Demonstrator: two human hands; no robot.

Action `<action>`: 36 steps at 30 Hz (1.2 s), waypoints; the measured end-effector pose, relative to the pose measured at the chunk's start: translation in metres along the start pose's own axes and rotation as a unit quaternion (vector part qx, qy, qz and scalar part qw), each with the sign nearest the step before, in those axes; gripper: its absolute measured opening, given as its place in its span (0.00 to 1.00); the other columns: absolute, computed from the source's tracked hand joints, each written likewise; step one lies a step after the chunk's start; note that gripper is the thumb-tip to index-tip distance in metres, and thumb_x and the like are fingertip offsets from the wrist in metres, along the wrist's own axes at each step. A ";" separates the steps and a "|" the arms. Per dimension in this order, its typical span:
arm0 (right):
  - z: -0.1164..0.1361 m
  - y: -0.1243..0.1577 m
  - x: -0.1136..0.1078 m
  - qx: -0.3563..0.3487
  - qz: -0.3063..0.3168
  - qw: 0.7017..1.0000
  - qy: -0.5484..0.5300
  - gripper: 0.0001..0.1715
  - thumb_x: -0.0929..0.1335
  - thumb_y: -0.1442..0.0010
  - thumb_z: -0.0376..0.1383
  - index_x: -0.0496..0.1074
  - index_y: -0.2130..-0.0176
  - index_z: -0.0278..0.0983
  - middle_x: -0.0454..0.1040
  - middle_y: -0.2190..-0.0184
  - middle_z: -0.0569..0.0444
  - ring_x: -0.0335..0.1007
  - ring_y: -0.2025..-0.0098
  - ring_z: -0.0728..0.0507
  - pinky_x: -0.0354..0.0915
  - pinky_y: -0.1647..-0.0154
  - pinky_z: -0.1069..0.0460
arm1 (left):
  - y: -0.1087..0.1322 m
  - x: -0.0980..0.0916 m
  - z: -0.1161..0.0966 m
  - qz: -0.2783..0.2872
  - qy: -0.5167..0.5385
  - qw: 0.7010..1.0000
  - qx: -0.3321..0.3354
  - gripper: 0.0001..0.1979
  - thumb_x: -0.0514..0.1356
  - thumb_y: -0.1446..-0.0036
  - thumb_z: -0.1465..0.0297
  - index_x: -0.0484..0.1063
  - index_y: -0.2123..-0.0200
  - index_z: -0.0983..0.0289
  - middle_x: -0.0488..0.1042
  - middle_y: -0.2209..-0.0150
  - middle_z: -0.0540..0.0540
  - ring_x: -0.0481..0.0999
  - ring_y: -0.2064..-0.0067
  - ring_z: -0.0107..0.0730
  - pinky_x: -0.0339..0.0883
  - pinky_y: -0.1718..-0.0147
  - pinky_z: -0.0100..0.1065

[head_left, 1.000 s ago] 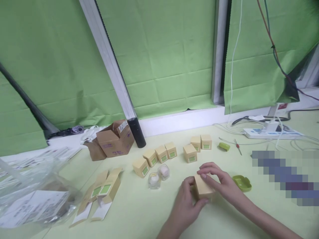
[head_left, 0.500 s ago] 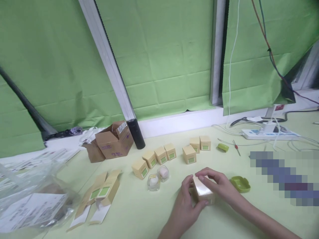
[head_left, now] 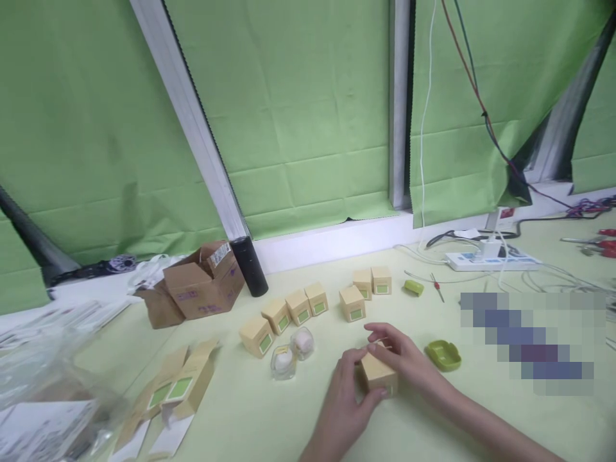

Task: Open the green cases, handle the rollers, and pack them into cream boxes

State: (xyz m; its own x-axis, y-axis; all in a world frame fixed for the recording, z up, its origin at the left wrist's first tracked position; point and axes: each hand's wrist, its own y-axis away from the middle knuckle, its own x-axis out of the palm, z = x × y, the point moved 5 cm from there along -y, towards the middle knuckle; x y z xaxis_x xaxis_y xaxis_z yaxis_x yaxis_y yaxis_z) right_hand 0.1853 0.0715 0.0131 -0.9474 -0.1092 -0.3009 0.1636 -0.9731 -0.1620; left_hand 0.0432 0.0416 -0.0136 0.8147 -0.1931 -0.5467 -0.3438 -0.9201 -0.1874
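Glare had faded from the near box point(head_left: 380, 370), my left hand point(head_left: 342, 399) and right hand point(head_left: 405, 357) still gripping it between them, so handling seemed little advanced.

Small box point(head_left: 378, 372) of smooth, matt card; carton point(head_left: 195, 298) of dull cardboard; bag point(head_left: 45, 380) of clear, glossy, crinkled plastic; curtain point(head_left: 308, 115) of creased cloth; smooth, matt tabletop point(head_left: 250, 420)

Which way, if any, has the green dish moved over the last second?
No. The green dish keeps its place against the white power strip; both slid leftward in the image together as the view turned.
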 end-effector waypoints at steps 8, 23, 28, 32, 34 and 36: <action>-0.021 -0.007 -0.071 -0.046 0.008 0.972 0.232 0.18 0.69 0.53 0.40 0.75 0.60 0.41 0.72 0.53 0.44 0.62 0.46 0.28 0.53 0.45 0.33 | -0.046 -0.046 -0.019 -0.088 -0.255 0.962 -0.039 0.40 0.66 0.58 0.56 0.58 0.42 0.60 0.56 0.39 0.63 0.52 0.38 0.57 0.40 0.42 0.56; 0.030 0.036 0.020 0.063 0.202 0.955 -0.209 0.16 0.67 0.43 0.45 0.73 0.56 0.40 0.73 0.57 0.50 0.72 0.57 0.41 0.67 0.56 0.47 | 0.038 -0.118 0.016 -0.122 -0.177 0.971 -0.108 0.23 0.54 0.50 0.72 0.63 0.48 0.61 0.63 0.49 0.58 0.65 0.46 0.43 0.57 0.46 0.43; -0.014 0.045 0.057 0.269 0.175 0.791 -0.522 0.19 0.66 0.41 0.46 0.69 0.56 0.36 0.77 0.63 0.48 0.75 0.59 0.43 0.66 0.58 0.51 | 0.017 -0.064 -0.042 0.040 -0.235 0.970 0.042 0.41 0.51 0.55 0.82 0.46 0.37 0.55 0.65 0.46 0.57 0.62 0.44 0.44 0.57 0.46 0.44; -0.017 0.042 0.052 0.258 0.191 0.732 -0.601 0.11 0.64 0.38 0.42 0.69 0.60 0.39 0.77 0.71 0.53 0.76 0.64 0.46 0.66 0.58 0.52 | 0.002 -0.028 -0.068 0.089 -0.318 0.932 0.149 0.38 0.46 0.53 0.86 0.53 0.39 0.55 0.69 0.47 0.58 0.66 0.47 0.46 0.61 0.51 0.45; -0.016 0.040 0.048 0.254 0.186 0.720 -0.618 0.08 0.64 0.38 0.39 0.70 0.61 0.39 0.76 0.72 0.55 0.75 0.64 0.47 0.66 0.57 0.52 | -0.002 -0.023 -0.073 0.089 -0.319 0.926 0.183 0.34 0.47 0.50 0.84 0.55 0.41 0.56 0.69 0.47 0.58 0.66 0.46 0.46 0.60 0.51 0.44; -0.018 0.040 0.050 0.268 0.172 0.715 -0.622 0.08 0.64 0.39 0.38 0.70 0.61 0.39 0.76 0.72 0.56 0.75 0.64 0.47 0.67 0.58 0.53 | -0.004 -0.024 -0.070 0.086 -0.312 0.928 0.184 0.33 0.49 0.51 0.84 0.57 0.42 0.57 0.68 0.46 0.58 0.65 0.45 0.46 0.59 0.49 0.44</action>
State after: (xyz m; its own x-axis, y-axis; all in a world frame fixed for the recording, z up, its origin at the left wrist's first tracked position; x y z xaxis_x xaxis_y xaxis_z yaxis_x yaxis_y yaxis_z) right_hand 0.1497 0.0311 -0.0249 -0.4427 -0.1325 0.8868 0.6334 -0.7462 0.2047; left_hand 0.0576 0.0261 0.0574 0.3431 0.0139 -0.9392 -0.6737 -0.6931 -0.2564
